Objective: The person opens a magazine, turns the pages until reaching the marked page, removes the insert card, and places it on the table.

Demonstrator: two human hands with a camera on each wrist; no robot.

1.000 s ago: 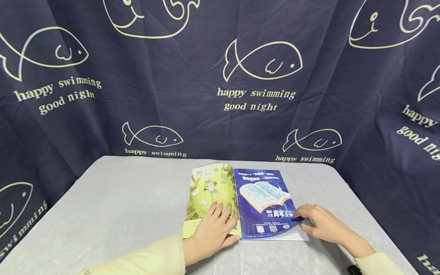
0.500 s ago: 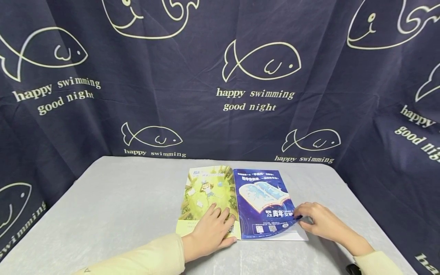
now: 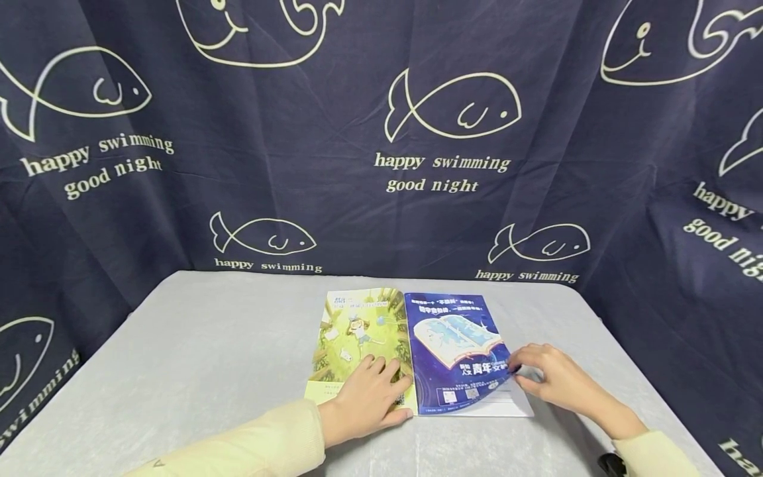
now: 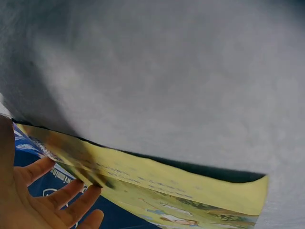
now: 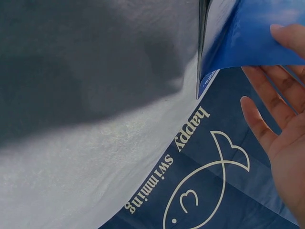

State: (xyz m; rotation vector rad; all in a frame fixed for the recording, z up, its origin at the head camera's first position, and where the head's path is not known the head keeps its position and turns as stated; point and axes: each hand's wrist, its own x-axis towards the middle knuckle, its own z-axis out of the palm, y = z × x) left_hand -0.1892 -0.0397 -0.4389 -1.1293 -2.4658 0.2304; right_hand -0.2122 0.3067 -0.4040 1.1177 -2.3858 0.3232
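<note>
An open magazine lies on the table, its green illustrated left page [image 3: 340, 351] beside a dark blue right page [image 3: 441, 384]. My left hand [image 3: 368, 397] rests on the lower part of the green page near the spine, its fingers extended; the left wrist view shows the same fingers over the yellow strip [image 4: 219, 186]. With thumb and fingers, my right hand [image 3: 557, 377] pinches the blue page's lower right edge. That corner is bent up, baring a white page [image 3: 507, 404] beneath. In the right wrist view the lifted blue page [image 5: 252, 38] lies between thumb and fingers.
A light grey cloth covers the table [image 3: 197, 358] around the magazine. Behind and at both sides hangs a navy curtain [image 3: 352, 199] with fish drawings and lettering. A small black object [image 3: 610, 464] shows at the right cuff.
The green page has flattened and spread leftward under my left hand, which shifted slightly left. My right hand has raised the blue page's corner a little higher, showing more white beneath.
</note>
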